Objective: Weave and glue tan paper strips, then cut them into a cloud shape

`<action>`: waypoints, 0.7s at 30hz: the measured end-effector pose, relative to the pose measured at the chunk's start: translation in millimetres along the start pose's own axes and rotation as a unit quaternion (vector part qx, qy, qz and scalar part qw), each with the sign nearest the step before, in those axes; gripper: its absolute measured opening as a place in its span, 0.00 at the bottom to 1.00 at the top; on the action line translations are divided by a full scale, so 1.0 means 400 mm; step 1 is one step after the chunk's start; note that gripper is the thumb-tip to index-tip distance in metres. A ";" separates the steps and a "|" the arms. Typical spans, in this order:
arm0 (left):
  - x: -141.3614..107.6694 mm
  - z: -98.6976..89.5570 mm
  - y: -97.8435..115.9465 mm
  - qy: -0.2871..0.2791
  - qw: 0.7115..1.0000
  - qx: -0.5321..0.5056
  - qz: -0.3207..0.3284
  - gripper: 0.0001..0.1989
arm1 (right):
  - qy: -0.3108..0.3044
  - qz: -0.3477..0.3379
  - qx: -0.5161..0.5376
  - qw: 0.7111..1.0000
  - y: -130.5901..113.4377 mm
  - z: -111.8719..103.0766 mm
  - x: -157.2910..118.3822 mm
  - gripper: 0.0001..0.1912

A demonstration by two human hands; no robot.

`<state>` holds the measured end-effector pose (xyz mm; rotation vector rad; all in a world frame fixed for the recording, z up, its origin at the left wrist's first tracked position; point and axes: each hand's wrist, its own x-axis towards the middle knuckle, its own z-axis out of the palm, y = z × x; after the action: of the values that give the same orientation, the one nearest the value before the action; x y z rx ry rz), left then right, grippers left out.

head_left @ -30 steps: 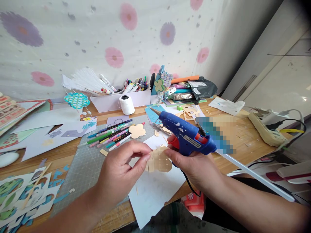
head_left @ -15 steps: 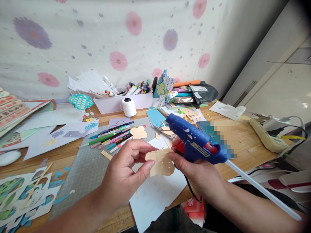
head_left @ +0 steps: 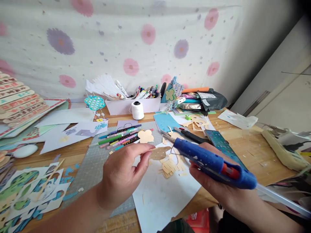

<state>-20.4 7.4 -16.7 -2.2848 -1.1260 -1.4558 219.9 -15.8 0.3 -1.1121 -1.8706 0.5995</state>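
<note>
My left hand (head_left: 128, 170) pinches a tan paper cutout (head_left: 160, 153) between thumb and fingertips, tilted so that it shows foreshortened. My right hand (head_left: 211, 176) is wrapped round a blue glue gun (head_left: 206, 158), its nozzle pointing left, above and to the right of the cutout. A long translucent glue stick (head_left: 283, 197) sticks out of the gun's back. Below the cutout, small tan paper strips (head_left: 168, 166) lie piled on a white sheet (head_left: 157, 200). A tan flower-shaped cutout (head_left: 145, 136) rests by the markers.
Several markers (head_left: 123, 137) lie on a grey cutting mat (head_left: 93, 174). Behind them stand a white thread spool (head_left: 137, 111) and a pen box (head_left: 116, 106). Paper scraps (head_left: 31, 194) cover the left side. A phone (head_left: 225, 147) and power strip (head_left: 279, 150) are at right.
My right hand has let go of the paper cutout and moved right with the glue gun. The cutout, now in my left hand alone, has turned flatter. The view has shifted left.
</note>
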 end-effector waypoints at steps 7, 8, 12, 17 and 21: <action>0.007 -0.002 -0.001 -0.015 0.999 0.034 0.028 0.09 | -0.061 -0.044 0.000 0.997 0.016 0.004 -0.024 0.13; 0.008 -0.003 -0.001 -0.019 0.999 0.037 0.031 0.09 | -0.061 -0.044 -0.004 0.997 0.017 0.004 -0.027 0.15; 0.014 -0.006 0.002 -0.021 0.999 0.039 0.019 0.08 | -0.052 -0.057 -0.021 0.997 0.011 0.001 -0.032 0.13; 0.015 -0.010 0.008 -0.021 0.999 0.042 0.001 0.07 | -0.055 -0.067 -0.024 0.996 0.007 0.001 -0.032 0.09; 0.012 -0.008 0.006 -0.017 0.999 0.035 -0.003 0.07 | -0.039 -0.067 -0.017 0.997 0.014 0.006 -0.033 0.14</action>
<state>-19.7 6.5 -10.5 -2.2692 -1.1752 -1.3624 223.6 -24.6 -11.0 -0.9878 -2.0116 0.5420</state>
